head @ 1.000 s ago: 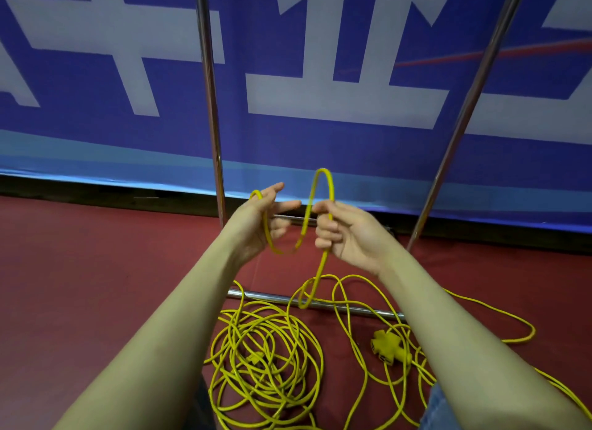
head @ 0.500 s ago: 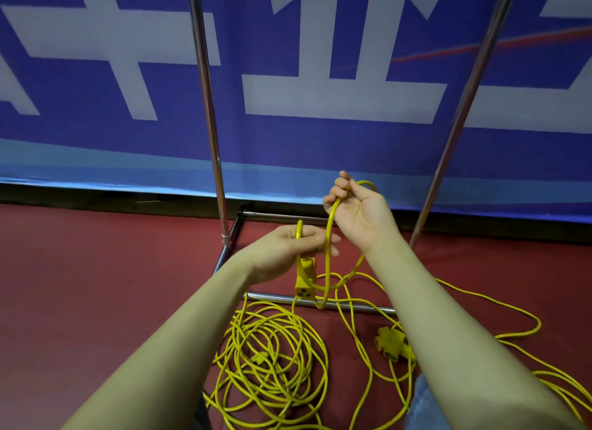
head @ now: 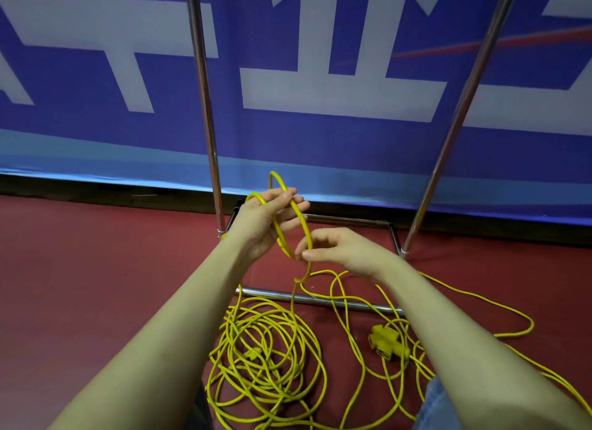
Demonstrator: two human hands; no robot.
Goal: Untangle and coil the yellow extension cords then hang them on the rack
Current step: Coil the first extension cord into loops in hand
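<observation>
Two small loops of the yellow extension cord (head: 290, 220) are held in the half-curled left hand (head: 267, 220) while the right hand (head: 336, 248) pinches the strand just below, the light, springy, pliable remainder lying tangled on the floor beneath both hands.

The extension cords (head: 266, 359) are bright yellow throughout, and the multi-outlet block (head: 386, 340) at about 5 o'clock is the same yellow, with what seem to be dark socket faces. The floor (head: 96, 285) is a flat dull red. The banner (head: 320, 109) from 9 to 3 o'clock is deep blue with broad pale grey-white shapes, a thin red streak at 2 o'clock and a light blue band along its lower edge. The rack (head: 205, 109) poles are shiny silver metal. At 5 o'clock shows a patch of blue denim (head: 439, 407).
</observation>
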